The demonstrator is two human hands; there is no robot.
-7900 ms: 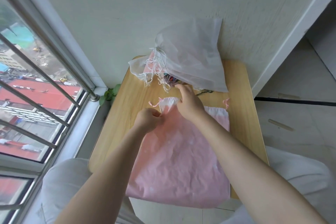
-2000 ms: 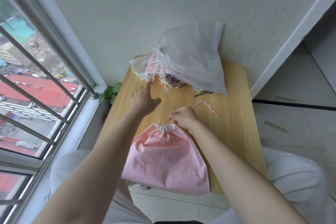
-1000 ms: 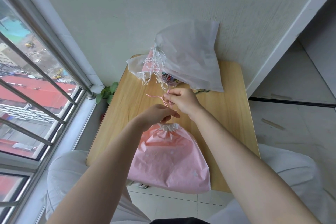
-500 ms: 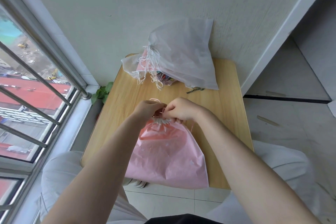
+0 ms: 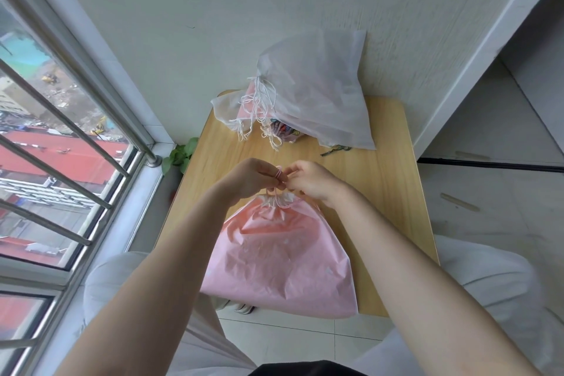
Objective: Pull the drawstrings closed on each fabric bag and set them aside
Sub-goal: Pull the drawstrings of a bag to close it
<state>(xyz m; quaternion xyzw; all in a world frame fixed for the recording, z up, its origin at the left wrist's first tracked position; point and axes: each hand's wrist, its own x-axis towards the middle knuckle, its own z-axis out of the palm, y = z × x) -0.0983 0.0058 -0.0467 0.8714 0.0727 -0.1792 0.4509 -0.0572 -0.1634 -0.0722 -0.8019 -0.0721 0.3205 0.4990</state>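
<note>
Since half a second ago both hands have lifted slightly above the pink drawstring bag (image 5: 283,256), which lies crinkled on the wooden table (image 5: 393,192), mouth gathered shut. Left hand (image 5: 250,180) and right hand (image 5: 311,178) pinch its pink drawstring (image 5: 278,174). Beyond, white bags (image 5: 317,88) lean against the wall.

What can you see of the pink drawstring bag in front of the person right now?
The pink drawstring bag of thin, crinkled fabric lies flat on the light wooden table, its bottom edge hanging past the near edge. Its whitish mouth is cinched into a tight gather. The thin pink cords rise from it, pinched by the left hand and the right hand.
</note>
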